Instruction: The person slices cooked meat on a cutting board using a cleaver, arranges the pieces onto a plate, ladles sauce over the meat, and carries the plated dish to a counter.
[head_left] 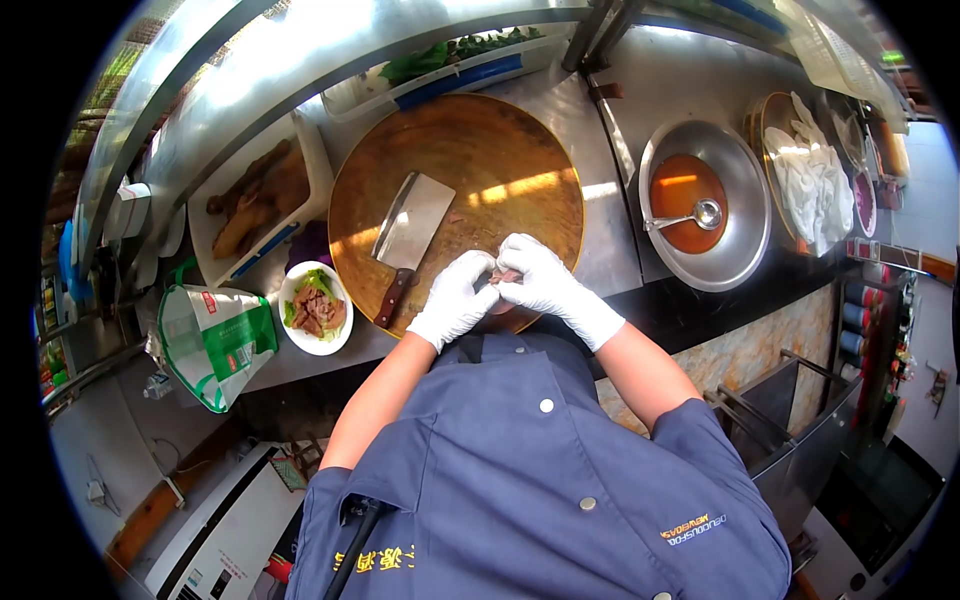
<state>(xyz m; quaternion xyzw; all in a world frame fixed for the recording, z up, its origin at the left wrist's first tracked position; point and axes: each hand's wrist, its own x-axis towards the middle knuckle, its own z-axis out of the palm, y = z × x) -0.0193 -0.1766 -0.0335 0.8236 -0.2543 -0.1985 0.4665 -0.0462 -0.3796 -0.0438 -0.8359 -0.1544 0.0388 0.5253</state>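
Fingertips of your white-gloved left hand [458, 298] and white-gloved right hand [543, 281] are closed together on a small pinkish-brown piece of meat [507, 276]. You have it pinched between both hands, over the near edge of the large round brown wooden chopping board [515, 145], close in front of your dark blue jacket [500, 430]. How much of the meat your fingers cover, you cannot tell from this view.

To the left of your hands, a cleaver with a broad steel blade [420, 222] and a riveted reddish-brown handle [395, 298] lies flat on the board, its handle angled toward you. Small scraps lie near the blade. Just beside the board on your left sits a white oval bowl [322, 349] of sliced brown meat [316, 312] on green leaves; next to it stands a green-and-white bag [222, 335]. Beyond them, a white rectangular tray [316, 165] holds large browned pieces of meat [262, 195]. On your right, a round steel basin [735, 258] contains orange-brown liquid [688, 180] and a metal ladle [706, 213].
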